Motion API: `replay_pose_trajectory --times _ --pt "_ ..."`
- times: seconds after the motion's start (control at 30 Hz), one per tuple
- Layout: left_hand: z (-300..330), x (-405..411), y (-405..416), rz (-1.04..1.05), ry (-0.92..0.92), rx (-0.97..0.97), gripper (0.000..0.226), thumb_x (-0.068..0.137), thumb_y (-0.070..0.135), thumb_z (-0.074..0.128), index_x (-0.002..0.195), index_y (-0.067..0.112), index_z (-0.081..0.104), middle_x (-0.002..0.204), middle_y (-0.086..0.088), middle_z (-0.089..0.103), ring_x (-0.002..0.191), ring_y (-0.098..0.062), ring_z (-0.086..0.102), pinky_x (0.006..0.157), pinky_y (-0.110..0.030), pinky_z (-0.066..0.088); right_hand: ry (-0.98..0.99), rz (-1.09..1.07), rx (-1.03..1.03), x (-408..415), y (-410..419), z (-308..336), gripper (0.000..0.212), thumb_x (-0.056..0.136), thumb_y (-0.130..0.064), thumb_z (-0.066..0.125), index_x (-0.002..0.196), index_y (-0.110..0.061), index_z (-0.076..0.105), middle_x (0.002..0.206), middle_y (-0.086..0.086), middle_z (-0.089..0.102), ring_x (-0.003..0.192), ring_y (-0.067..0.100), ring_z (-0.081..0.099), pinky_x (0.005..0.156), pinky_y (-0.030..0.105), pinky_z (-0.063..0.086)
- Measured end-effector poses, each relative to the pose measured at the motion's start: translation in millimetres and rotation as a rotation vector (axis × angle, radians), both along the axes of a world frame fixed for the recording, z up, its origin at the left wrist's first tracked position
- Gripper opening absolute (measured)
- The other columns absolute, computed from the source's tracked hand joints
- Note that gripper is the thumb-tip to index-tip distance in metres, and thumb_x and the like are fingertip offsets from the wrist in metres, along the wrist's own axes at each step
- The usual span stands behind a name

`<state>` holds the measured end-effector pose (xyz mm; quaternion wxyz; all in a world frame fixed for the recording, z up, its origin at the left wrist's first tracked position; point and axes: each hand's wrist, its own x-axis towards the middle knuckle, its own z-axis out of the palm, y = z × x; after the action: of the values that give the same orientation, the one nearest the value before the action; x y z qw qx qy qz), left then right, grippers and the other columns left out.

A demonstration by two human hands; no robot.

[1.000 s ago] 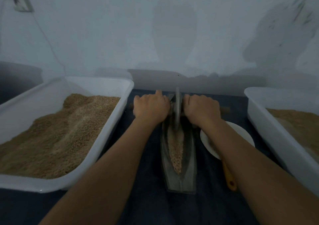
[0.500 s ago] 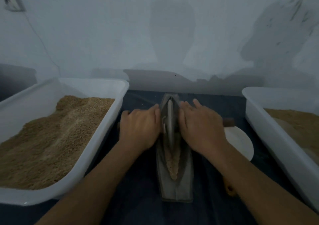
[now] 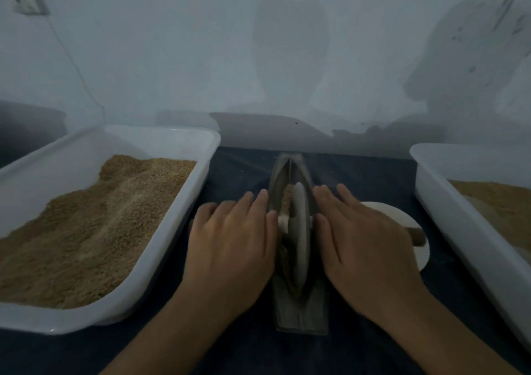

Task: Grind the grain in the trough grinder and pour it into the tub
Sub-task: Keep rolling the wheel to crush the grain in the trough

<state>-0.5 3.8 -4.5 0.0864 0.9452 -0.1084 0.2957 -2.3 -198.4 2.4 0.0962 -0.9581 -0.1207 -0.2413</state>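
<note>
While both hands press flat on the axle, the scene reads largest to smallest: dark-covered bench (image 3: 373,331), white left tub (image 3: 161,225) heaped with tan grain, white right tub (image 3: 448,211) at the right edge also holding tan material, then the trough grinder (image 3: 298,311) centred between them. Trough long axis runs straight away from the person toward the wall, pointed far end up-frame, blunt near end closest to the body. Grinding wheel (image 3: 300,231) stands upright on edge in the trough groove, roughly mid-length, its plane along the trough. Axle (image 3: 283,221) crosses at right angles to the trough, so it lies left-right; only a short pale stub shows by the left thumb, and a brown end (image 3: 416,238) sticks out past the right hand over a white plate (image 3: 385,211). Left hand (image 3: 232,245) sits just left of the wheel, right hand (image 3: 365,245) just right of it, equally near; fingers (image 3: 342,193) straight, slightly spread, pointing at the wall, palms down, not curled round anything. Grain (image 3: 286,202) shows in the groove just beyond the wheel, a little also beside it. Judgement: grinding step in hand, rolling stroke must follow the trough axis, forward or back; pouring not yet begun. Which tub receives the ground grain I cannot tell.
</note>
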Motion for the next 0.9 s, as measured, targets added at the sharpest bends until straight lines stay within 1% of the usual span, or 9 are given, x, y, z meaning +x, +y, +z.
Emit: replay_pose_trajectory --times 0.07,0.17,0.23,0.37,0.5,0.57,0.67,0.73,0.9 --pt "5 9 -3 0.019 0.076 -0.016 0.051 0.107 0.038 0.024 0.131 0.02 0.065 0.12 0.002 0.073 0.103 -0.02 0.069 0.093 -0.045 0.049 -0.006 0.009 0.005 8 3 1 0.054 0.109 -0.045 0.022 0.146 -0.023 0.054 0.146 -0.005 0.058 0.142 0.017 0.046 0.105 0.036 0.045" --pt "12 54 -12 0.133 0.233 0.118 0.051 0.106 0.041 0.016 0.137 0.029 0.055 0.129 0.008 0.067 0.111 -0.02 0.064 0.094 -0.042 0.041 0.073 -0.045 -0.038 56 11 7 0.057 0.109 -0.041 0.017 0.148 -0.022 0.052 0.149 -0.003 0.055 0.146 0.019 0.042 0.107 0.037 0.043" --pt "16 93 -19 0.196 0.273 0.13 0.047 0.107 0.038 0.019 0.135 0.026 0.055 0.119 0.002 0.071 0.105 -0.026 0.064 0.088 -0.042 0.039 0.178 -0.126 0.012 98 13 14 0.057 0.109 -0.043 0.016 0.154 -0.022 0.044 0.157 0.003 0.046 0.148 0.023 0.038 0.11 0.039 0.038" --pt "29 127 -27 0.166 0.327 0.118 0.024 0.103 0.03 0.032 0.101 0.021 0.055 0.098 -0.005 0.07 0.086 -0.031 0.064 0.073 -0.041 0.031 0.341 -0.249 0.017 132 12 22 0.059 0.108 -0.045 0.014 0.153 -0.024 0.044 0.16 0.012 0.039 0.141 0.034 0.044 0.105 0.046 0.04" --pt "18 72 -17 0.092 0.196 0.172 0.033 0.103 0.036 0.019 0.088 0.028 0.048 0.086 0.007 0.063 0.073 -0.019 0.058 0.075 -0.036 0.037 0.176 -0.134 -0.059 73 8 7 0.054 0.109 -0.04 0.018 0.146 -0.021 0.052 0.148 0.001 0.056 0.146 0.022 0.041 0.102 0.04 0.045" --pt "9 36 -5 -0.025 0.155 0.076 0.041 0.105 0.038 0.02 0.099 0.032 0.059 0.097 0.009 0.069 0.089 -0.016 0.066 0.088 -0.039 0.046 0.087 -0.026 -0.03 32 3 5 0.055 0.109 -0.044 0.018 0.146 -0.024 0.053 0.145 -0.004 0.059 0.142 0.018 0.046 0.101 0.039 0.048" --pt "0 0 8 -0.108 0.022 -0.069 0.048 0.107 0.04 0.027 0.131 0.025 0.066 0.13 0.002 0.07 0.123 -0.016 0.064 0.105 -0.051 0.049 -0.059 0.059 -0.022 -1 -5 2 0.05 0.11 -0.045 0.024 0.146 -0.025 0.053 0.143 -0.007 0.059 0.138 0.015 0.051 0.103 0.033 0.043" --pt "-5 -1 6 -0.077 -0.005 -0.094 0.048 0.108 0.04 0.03 0.138 0.022 0.062 0.136 0.001 0.067 0.125 -0.016 0.062 0.106 -0.052 0.049 -0.08 0.077 -0.006 3 -3 2 0.049 0.11 -0.044 0.025 0.143 -0.025 0.055 0.14 -0.007 0.062 0.137 0.015 0.052 0.101 0.034 0.046" --pt "7 81 -10 0.052 0.223 -0.036 0.052 0.109 0.039 0.022 0.153 0.024 0.046 0.146 0.004 0.059 0.132 -0.022 0.055 0.109 -0.049 0.04 0.06 -0.089 -0.038 85 14 16 0.057 0.108 -0.039 0.018 0.137 -0.016 0.06 0.141 0.005 0.062 0.136 0.026 0.052 0.098 0.038 0.047"
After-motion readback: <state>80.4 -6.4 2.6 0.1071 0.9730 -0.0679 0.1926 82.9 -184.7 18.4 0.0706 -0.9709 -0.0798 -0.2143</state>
